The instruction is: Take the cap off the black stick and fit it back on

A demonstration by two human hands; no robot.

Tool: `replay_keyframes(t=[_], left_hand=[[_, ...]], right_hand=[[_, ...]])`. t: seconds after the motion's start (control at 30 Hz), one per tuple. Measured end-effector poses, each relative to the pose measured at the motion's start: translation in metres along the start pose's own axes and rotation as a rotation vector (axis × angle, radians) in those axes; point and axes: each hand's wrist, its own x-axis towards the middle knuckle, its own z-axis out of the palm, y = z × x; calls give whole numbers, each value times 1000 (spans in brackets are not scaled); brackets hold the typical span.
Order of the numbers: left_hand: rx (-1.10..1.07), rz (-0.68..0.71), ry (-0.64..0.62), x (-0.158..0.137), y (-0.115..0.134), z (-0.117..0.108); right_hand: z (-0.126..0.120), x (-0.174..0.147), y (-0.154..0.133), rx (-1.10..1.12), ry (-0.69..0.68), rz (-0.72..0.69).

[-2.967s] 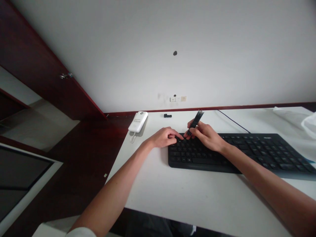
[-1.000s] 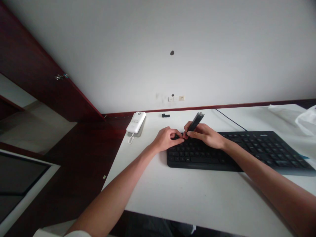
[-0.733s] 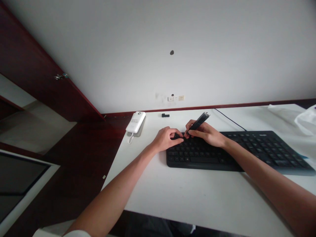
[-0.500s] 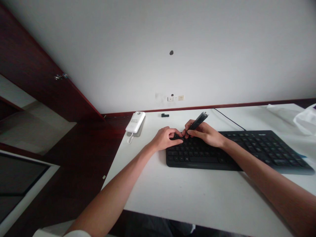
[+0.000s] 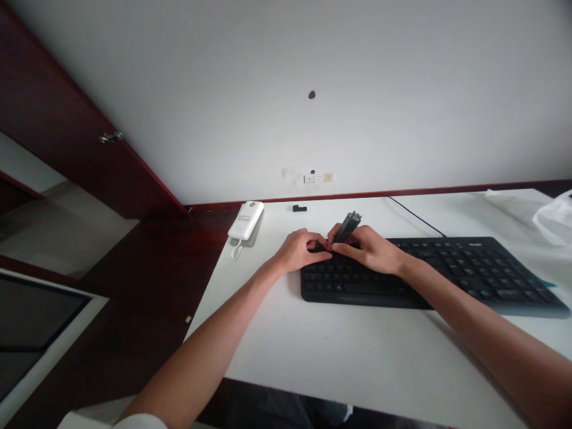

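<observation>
A black keyboard (image 5: 370, 298) lies on the white table. My right hand (image 5: 373, 253) grips a dark grey, slim stick-like tool (image 5: 348, 226), tilted up to the right, with its lower end hidden by the fingers over the upper left keys. At the keyboard's left end is my left hand (image 5: 299, 250), its fingers bent and its thumb and index tips close together at the keys. Those tips meet the right fingertips. Whatever lies between them is too small and covered to make out.
Behind the hands lies a small black piece (image 5: 299, 208). A white power bank (image 5: 246, 220) with a loop strap sits at the table's left edge. The keyboard's cable (image 5: 417, 215) runs to the back edge. At the right lies a white plastic bag (image 5: 554, 217).
My right hand has shifted left and slightly down with the dark tool, closer to the left fingertips. My left hand has stayed in place.
</observation>
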Motion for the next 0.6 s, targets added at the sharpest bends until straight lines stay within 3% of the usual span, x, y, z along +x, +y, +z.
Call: replay_keyframes(t=[0.17, 0.37, 0.6], left_hand=[[-82, -23, 9, -1, 1, 1], [-78, -55, -2, -2, 6, -1], [-112, -30, 3, -1, 4, -1]], right_hand=[[-3, 1, 6, 120, -5, 16], [-12, 2, 11, 346, -107, 54], [0, 2, 10, 178, 58, 19]])
